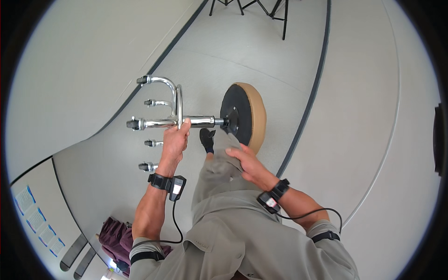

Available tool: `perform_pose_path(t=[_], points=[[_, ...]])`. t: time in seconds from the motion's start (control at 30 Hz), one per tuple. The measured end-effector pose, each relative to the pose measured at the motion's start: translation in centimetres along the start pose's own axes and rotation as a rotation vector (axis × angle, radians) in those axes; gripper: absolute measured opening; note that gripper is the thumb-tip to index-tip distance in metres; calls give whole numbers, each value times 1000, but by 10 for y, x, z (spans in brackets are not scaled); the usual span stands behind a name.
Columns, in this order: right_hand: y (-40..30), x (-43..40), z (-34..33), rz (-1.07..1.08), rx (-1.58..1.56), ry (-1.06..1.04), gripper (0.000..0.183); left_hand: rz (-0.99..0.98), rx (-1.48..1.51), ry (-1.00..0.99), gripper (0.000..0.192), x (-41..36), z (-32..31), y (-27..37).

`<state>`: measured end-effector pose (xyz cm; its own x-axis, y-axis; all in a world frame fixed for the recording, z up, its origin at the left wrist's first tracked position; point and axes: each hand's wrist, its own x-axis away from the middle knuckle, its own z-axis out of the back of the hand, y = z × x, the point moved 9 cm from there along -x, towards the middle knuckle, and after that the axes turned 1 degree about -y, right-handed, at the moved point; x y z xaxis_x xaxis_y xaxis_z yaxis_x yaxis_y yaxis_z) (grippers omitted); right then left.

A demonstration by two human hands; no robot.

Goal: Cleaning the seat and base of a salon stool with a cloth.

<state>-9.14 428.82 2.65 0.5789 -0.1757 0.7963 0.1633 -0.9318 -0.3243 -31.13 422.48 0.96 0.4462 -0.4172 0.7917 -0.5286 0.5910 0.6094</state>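
Observation:
A swivel stool lies tipped over sideways before me, its chrome base point(159, 123) with several casters to the left and its round tan-edged seat point(258, 115) to the right. The black underside of that seat point(236, 112) faces the base. My left hand point(175, 138) grips the chrome ring tube point(179, 99) beside the central column point(201, 121). My right hand point(246, 161) is at the seat's lower edge, close to my grey trouser leg; its fingers are partly hidden, and whether they hold the seat or the cloth cannot be told.
Black tripod legs point(285, 21) stand on the floor at the top. Dark baseboards point(315, 87) run along the walls on both sides. Purple cloth or a bag point(117, 239) lies at the lower left, near wall posters point(36, 219). Cables run from my wrist devices.

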Motion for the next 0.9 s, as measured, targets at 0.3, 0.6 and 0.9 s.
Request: perform_pose_path(t=[0.3,0.6,0.9], points=[[35,-78,28,264,-400,178,36,-17,43,-68,41,2,-13,1],[1,-55,18,365,-180,192,42,48,44,-126,38,-12,-29,-5],[-81,42,5,416,475,116,46,28,44,-81,35,-15,14,20]])
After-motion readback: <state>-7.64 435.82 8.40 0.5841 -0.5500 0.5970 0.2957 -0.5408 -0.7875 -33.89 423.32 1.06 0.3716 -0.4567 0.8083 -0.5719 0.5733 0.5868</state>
